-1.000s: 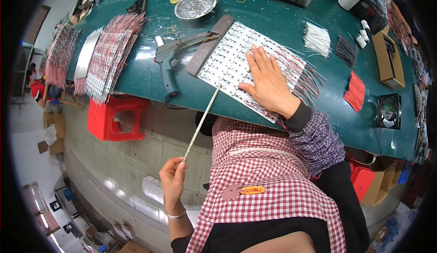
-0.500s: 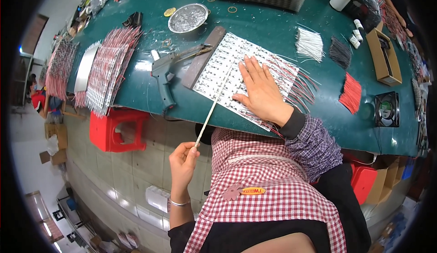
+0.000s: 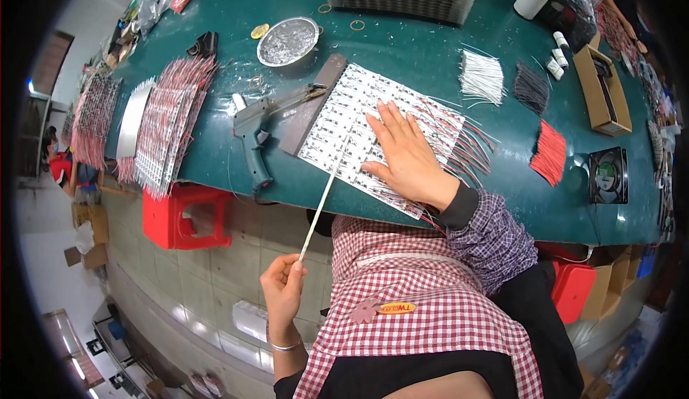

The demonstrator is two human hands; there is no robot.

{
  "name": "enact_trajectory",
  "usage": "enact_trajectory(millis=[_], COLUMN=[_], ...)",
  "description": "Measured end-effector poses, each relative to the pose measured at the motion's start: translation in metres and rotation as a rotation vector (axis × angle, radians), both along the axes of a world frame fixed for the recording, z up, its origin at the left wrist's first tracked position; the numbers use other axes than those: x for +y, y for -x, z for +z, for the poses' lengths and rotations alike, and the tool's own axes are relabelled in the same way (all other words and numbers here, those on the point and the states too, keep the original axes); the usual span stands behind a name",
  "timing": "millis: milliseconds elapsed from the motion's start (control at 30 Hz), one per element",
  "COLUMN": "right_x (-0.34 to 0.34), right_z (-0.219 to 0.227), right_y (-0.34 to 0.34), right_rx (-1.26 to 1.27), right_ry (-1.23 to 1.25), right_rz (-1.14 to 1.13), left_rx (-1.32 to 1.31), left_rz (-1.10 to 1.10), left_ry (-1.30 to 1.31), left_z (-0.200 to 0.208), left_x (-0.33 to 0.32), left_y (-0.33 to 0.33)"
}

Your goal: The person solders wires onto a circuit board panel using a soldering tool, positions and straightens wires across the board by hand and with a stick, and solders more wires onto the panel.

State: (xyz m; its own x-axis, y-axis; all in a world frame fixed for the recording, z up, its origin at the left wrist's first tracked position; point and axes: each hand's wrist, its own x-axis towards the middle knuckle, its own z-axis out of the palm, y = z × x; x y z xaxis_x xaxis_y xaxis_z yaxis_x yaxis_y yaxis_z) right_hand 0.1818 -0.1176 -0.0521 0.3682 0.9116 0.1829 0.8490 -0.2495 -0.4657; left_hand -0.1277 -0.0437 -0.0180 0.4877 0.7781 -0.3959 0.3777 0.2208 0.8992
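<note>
A white circuit board panel with rows of small dark parts lies tilted on the green table, red, black and white wires fanning from its right side. My right hand rests flat on it, fingers spread. Below the table edge, my left hand pinches the near end of a long, narrow pale strip. The strip's far end reaches over the panel; whether it is attached there I cannot tell. A brown bar sits along the panel's left edge.
A soldering gun lies left of the panel, its tip on the bar. Behind stands a metal bowl. White wires, black wires and red wires are at right, near a small fan. Wired panels are stacked left.
My left hand has moved toward me, drawing the strip farther off the panel. My right hand stays flat on the panel. The whole view has shifted slightly.
</note>
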Motion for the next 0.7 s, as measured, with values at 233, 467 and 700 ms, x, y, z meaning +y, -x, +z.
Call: enact_trajectory(millis=[233, 467, 700], right_x=[0.000, -0.001, 0.000], right_z=[-0.003, 0.003, 0.003], right_y=[0.002, 0.001, 0.001], right_rx=[0.021, 0.062, 0.086], right_ry=[-0.007, 0.006, 0.010], right_rz=[-0.008, -0.004, -0.012], left_rx=[-0.003, -0.020, -0.106], left_rz=[-0.037, -0.063, -0.092], left_ry=[-0.029, 0.018, 0.143], left_z=[-0.001, -0.001, -0.015], left_x=[0.006, 0.010, 0.021], left_y=[-0.005, -0.002, -0.023])
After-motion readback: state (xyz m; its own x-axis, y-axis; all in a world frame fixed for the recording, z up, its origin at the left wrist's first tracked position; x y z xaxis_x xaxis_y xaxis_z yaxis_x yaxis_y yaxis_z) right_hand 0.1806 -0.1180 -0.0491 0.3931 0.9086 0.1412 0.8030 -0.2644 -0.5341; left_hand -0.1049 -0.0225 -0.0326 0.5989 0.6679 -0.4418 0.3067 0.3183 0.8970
